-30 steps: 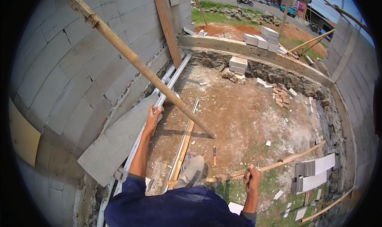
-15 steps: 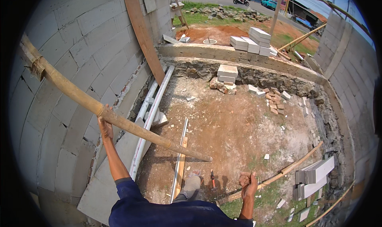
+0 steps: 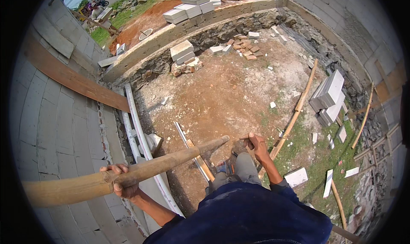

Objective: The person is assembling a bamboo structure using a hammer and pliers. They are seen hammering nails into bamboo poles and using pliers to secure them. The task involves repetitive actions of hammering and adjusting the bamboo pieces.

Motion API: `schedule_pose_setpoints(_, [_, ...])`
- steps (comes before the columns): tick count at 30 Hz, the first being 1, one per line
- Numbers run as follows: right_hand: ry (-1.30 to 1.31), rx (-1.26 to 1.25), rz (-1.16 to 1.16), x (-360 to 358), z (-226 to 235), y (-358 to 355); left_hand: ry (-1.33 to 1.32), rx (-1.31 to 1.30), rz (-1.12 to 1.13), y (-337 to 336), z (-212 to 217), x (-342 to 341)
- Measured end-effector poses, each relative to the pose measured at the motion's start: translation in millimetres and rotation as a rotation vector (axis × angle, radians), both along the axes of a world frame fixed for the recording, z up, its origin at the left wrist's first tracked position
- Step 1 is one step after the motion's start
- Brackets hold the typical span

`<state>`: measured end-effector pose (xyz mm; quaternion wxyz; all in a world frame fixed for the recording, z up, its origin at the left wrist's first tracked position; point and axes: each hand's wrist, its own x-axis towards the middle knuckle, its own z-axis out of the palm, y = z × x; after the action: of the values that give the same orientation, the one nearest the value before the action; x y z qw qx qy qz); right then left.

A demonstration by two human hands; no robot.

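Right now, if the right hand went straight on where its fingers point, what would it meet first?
Probably the bamboo pole, at its tip, though depth is unclear, so the right hand could miss it.

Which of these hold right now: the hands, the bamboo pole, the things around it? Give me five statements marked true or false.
1. The left hand grips the bamboo pole. True.
2. Both hands grip the pole. False: only the left does; the right hand is apart from it.
3. The brown board and white pipes are on the left. True.
4. The pipes cross in front of the pole in view. False: the pole crosses in front of them.
5. Pale blocks are stacked at right. True.
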<state>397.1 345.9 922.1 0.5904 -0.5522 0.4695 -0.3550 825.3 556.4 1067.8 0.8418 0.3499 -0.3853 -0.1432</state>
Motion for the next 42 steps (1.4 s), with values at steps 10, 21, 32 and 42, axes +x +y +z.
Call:
schedule_pose_setpoints(10, [-0.084, -0.096, -0.474, -61.8, -27.3, -61.4, -0.310, -0.160, -0.575, -246.2, 101.3, -47.7])
schedule_pose_setpoints(21, [0.002, -0.043, -1.326, -273.6, -54.3, -140.1, -0.396, -0.181, -0.853, -568.4, 101.9, -207.3])
schedule_pose_setpoints(32, [-0.032, -0.145, -1.465, -286.0, 13.0, -248.8, -0.450, -0.057, -1.029, -843.2, 11.9, -474.2])
schedule_pose_setpoints(42, [0.163, -0.571, -1.527, -297.3, 122.8, -340.8, -0.648, 0.053, -1.430, -922.7, 48.2, -665.2])
